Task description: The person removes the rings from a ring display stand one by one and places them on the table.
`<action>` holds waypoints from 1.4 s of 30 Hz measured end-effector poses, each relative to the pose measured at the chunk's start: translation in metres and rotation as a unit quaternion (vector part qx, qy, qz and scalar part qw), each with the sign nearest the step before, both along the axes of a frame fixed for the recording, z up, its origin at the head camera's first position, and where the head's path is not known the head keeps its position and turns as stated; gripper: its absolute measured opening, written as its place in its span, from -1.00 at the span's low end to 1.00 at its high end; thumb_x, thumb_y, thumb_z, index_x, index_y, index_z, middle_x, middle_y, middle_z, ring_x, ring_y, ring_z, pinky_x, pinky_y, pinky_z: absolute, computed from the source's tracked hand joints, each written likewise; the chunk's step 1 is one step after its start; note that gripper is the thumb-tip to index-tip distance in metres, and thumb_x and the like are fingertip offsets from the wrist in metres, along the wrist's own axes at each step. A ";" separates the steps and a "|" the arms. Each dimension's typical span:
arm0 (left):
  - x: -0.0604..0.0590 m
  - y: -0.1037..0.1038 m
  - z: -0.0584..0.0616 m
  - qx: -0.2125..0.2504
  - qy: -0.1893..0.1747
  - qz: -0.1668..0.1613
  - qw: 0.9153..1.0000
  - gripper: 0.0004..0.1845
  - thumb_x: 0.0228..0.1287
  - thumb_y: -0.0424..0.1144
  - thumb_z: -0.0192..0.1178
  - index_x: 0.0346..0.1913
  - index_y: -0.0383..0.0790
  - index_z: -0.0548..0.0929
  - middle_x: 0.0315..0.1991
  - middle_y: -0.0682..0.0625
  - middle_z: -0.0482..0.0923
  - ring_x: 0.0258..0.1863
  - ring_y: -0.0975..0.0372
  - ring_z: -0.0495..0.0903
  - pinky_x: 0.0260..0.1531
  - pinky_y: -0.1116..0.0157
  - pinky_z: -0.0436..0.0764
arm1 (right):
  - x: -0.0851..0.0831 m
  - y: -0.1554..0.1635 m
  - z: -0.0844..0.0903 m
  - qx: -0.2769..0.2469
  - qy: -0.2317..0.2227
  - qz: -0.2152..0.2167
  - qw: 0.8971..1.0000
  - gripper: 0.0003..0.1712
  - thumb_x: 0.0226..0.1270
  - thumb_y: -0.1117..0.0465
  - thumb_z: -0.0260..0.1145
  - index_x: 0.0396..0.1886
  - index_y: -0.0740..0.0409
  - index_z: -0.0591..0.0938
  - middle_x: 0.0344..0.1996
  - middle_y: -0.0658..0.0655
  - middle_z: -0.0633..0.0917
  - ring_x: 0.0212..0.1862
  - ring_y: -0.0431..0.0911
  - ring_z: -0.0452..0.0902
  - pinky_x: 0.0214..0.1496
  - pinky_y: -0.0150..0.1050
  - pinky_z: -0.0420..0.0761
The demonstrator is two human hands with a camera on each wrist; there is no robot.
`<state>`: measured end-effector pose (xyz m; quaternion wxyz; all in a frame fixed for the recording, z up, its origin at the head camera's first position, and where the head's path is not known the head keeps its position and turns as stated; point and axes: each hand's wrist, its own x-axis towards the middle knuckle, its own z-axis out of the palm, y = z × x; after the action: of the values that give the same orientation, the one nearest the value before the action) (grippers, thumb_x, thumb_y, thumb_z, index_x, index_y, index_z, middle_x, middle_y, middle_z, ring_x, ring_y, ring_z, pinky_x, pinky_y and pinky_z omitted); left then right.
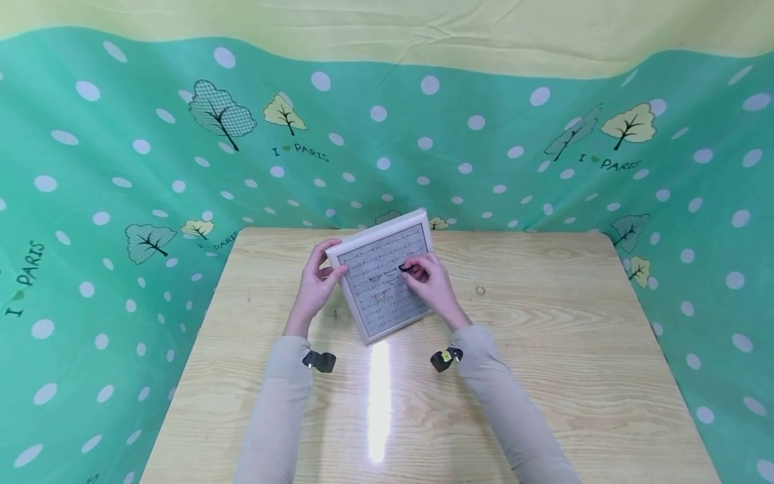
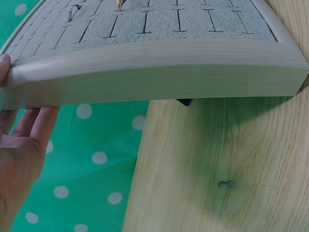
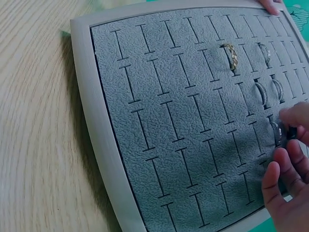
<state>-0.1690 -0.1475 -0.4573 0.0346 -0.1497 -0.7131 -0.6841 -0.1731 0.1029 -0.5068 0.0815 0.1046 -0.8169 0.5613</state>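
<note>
On the wooden table (image 1: pixel 544 376), the left hand (image 1: pixel 317 282) is gripping the ring tray (image 1: pixel 387 282) (tilted). The right hand (image 1: pixel 432 282) is pinching a dark ring (image 3: pixel 282 133); it should be seating squarely in its slot.

I'm seeing bright, even light from overhead, which is throwing a white streak of glare on the table (image 1: pixel 379 396) near its front edge. The head view is bending at its edges like a fisheye, and the tray (image 2: pixel 154 67) is casting a soft shadow in the left wrist view, while the fingers (image 3: pixel 282 181) are blurring slightly in the right wrist view.
</note>
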 end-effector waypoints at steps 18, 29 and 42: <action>0.000 0.003 -0.002 -0.005 0.003 -0.005 1.000 -0.44 0.23 -0.63 0.15 0.29 -0.43 0.29 0.08 -0.21 0.42 -0.07 0.15 0.51 -0.18 0.32 0.66 | 0.003 -0.002 -0.002 0.001 0.008 -0.007 1.000 -0.90 0.20 0.43 0.34 -0.30 0.33 0.57 -0.27 0.18 0.42 -0.30 -0.03 0.39 -0.33 -0.39 0.48; 0.002 0.004 -0.003 -0.014 0.002 -0.004 1.000 -0.43 0.24 -0.61 0.15 0.30 -0.42 0.27 0.11 -0.30 0.39 -0.06 0.12 0.50 -0.17 0.31 0.65 | 0.006 0.001 -0.006 -0.024 0.020 0.004 0.999 -0.89 0.19 0.46 0.33 -0.32 0.34 0.55 -0.22 0.20 0.44 -0.21 0.00 0.44 -0.20 -0.31 0.59; 0.001 0.003 -0.004 -0.009 0.003 -0.003 1.000 -0.43 0.23 -0.62 0.14 0.30 -0.40 0.28 0.10 -0.28 0.40 -0.09 -0.02 0.51 -0.15 0.26 0.67 | 0.028 0.008 0.028 -0.083 -0.007 0.034 0.996 -0.91 0.18 0.60 0.26 -0.33 0.52 0.52 -0.03 0.45 0.49 0.07 0.19 0.41 0.14 0.02 0.52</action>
<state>-0.1681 -0.1443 -0.4615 0.0327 -0.1541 -0.7189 -0.6770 -0.1455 0.1105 -0.4783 0.0647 0.1216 -0.7642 0.6301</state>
